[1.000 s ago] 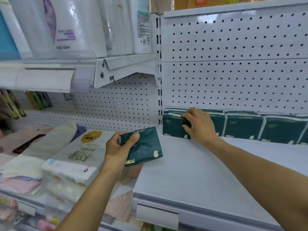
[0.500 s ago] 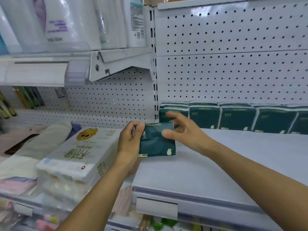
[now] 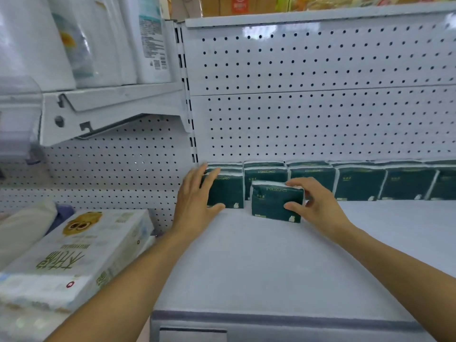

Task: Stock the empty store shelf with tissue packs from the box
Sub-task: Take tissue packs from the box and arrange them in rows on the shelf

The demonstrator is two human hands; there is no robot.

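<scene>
White store shelf (image 3: pixel 259 262) before pegboard wall (image 3: pixel 308 114): left hand (image 3: pixel 195 198), fingers straight, against leftmost of six dark green tissue packs (image 3: pixel 357 183) along the back; right hand (image 3: pixel 313 203) gripping a seventh pack (image 3: pixel 274 203) standing just in front.

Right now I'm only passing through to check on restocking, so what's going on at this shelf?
A person is stocking dark green tissue packs on the white shelf. The right hand grips one pack, standing it in front of the back row along the pegboard. The left hand rests flat against the leftmost pack. Most of the shelf is bare.
</scene>
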